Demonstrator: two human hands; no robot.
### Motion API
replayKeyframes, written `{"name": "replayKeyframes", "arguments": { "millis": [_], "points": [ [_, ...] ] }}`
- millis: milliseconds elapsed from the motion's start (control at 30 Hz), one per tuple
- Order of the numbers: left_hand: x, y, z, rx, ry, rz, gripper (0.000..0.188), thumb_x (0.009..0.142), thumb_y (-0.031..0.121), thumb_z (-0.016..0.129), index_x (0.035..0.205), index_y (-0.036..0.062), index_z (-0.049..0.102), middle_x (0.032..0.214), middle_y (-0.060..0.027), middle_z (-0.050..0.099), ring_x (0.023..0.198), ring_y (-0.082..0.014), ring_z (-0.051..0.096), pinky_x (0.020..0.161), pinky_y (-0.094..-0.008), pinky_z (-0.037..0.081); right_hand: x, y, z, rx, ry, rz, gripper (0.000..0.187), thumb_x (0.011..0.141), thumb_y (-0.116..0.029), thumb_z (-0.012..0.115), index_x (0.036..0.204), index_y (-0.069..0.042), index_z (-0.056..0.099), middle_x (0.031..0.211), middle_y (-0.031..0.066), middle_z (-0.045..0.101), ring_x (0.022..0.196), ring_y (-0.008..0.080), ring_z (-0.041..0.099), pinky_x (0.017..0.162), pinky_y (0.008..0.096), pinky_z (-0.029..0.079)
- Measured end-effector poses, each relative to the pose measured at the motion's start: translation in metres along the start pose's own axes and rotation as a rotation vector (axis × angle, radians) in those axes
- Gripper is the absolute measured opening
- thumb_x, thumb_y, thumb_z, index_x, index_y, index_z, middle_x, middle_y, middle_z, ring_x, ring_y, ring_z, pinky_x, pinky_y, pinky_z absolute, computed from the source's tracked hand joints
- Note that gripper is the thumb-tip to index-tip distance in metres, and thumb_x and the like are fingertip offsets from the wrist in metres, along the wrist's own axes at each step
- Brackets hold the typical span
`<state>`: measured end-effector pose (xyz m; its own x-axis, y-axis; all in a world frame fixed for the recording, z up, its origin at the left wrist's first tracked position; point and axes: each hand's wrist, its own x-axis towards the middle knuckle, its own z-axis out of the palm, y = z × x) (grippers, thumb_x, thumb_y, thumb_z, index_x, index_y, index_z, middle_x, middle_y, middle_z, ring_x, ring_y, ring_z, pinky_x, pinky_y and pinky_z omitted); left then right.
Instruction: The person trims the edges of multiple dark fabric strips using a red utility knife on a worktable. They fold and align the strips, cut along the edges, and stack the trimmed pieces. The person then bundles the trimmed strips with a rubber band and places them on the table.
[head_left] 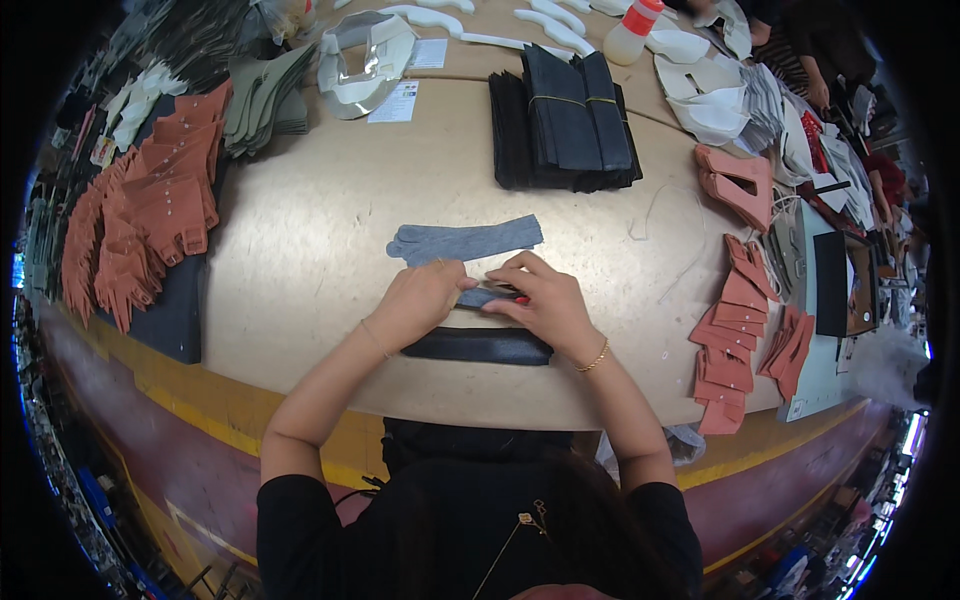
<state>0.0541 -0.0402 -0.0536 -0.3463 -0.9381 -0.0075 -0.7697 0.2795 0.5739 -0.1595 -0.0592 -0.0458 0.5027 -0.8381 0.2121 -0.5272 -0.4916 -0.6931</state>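
Both hands meet near the front of the table over a small grey-blue fabric strip (478, 298). My left hand (428, 290) pinches the strip's left end, its fingers closed. My right hand (546, 302) grips the right end between bent fingers and thumb. A small red thing (521, 300) shows at the right fingers; what it is I cannot tell. Just beyond the hands lie grey-blue fabric pieces (465, 240) with rounded left ends, overlapping. A long dark strip (478, 346) lies flat nearer to me, just below the hands.
Banded stacks of black pieces (575, 115) stand farther back. Orange cut pieces pile up at the left (165, 190) and right (728, 335). Beyond are olive pieces (268, 100), white curved parts (530, 40), a red-capped bottle (632, 35) and an open black box (845, 285). Another person (800, 55) is at the far right.
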Motion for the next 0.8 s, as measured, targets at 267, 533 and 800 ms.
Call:
{"name": "replayKeyframes", "arguments": {
  "millis": [267, 533, 800],
  "points": [
    [0.006, 0.005, -0.003, -0.331, 0.090, -0.061, 0.017, 0.091, 0.014, 0.055, 0.084, -0.0014, 0.058, 0.077, -0.0231, 0.061, 0.067, -0.0388, 0.060, 0.059, -0.0443, 0.046, 0.004, -0.005, 0.014, -0.141, 0.110, -0.131, 0.018, 0.074, -0.010, 0.073, 0.092, -0.012, 0.068, 0.083, 0.0006, 0.065, 0.067, 0.0182, 0.064, 0.056, 0.0282, 0.049],
    [0.007, 0.013, -0.007, -0.453, 0.098, -0.148, 0.023, 0.095, 0.020, 0.057, 0.083, 0.0003, 0.061, 0.057, -0.0061, 0.054, 0.045, -0.0106, 0.051, 0.045, -0.0269, 0.040, 0.006, -0.003, 0.019, 0.054, 0.120, 0.012, 0.015, 0.074, -0.008, 0.074, 0.086, -0.006, 0.065, 0.086, 0.0029, 0.065, 0.069, 0.0208, 0.064, 0.058, 0.0286, 0.051],
    [0.005, 0.016, -0.015, -0.656, -0.085, -0.280, 0.016, 0.089, 0.013, 0.062, 0.099, 0.0002, 0.063, 0.075, -0.0148, 0.065, 0.056, -0.0178, 0.061, 0.054, -0.0299, 0.046, 0.009, 0.003, 0.021, -0.050, 0.055, -0.038, 0.019, 0.072, -0.006, 0.071, 0.086, -0.009, 0.059, 0.086, 0.0033, 0.057, 0.066, 0.0230, 0.062, 0.056, 0.0321, 0.050]
  ]
}}
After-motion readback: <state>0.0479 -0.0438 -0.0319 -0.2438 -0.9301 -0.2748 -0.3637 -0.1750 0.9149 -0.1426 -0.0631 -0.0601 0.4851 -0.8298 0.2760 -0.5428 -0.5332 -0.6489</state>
